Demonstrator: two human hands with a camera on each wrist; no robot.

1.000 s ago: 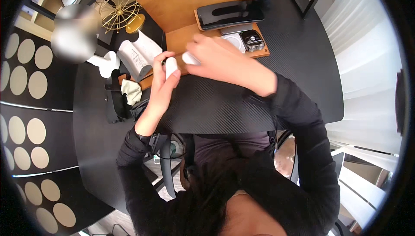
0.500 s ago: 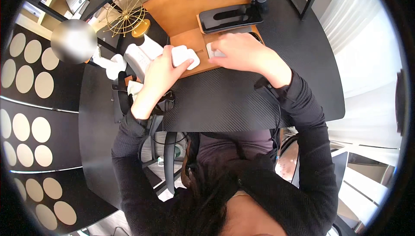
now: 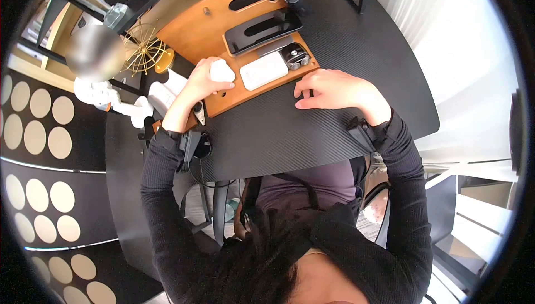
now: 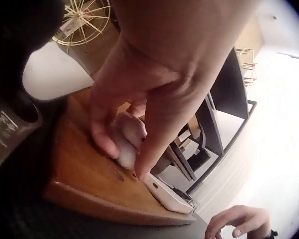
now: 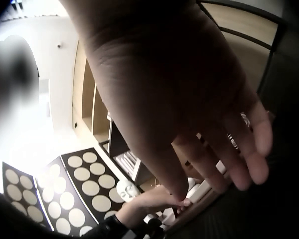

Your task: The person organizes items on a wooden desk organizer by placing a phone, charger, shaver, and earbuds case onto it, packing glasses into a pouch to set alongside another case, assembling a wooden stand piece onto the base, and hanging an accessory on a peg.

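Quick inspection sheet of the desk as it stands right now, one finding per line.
Surface: black desk with a carbon-weave look; a wooden organiser tray sits at its far side.
Job's things: small white rounded case on the tray; flat white rectangular pad beside it.
Clutter: black phone, small shiny black device, gold wire ornament, white figurine.
Hands: left hand grips the white case; right hand rests open on the desk, holding nothing.
Cables: dark cable hangs below the desk's near edge.
Surroundings: dark wall panels with pale discs to the left, bright white curtain to the right.
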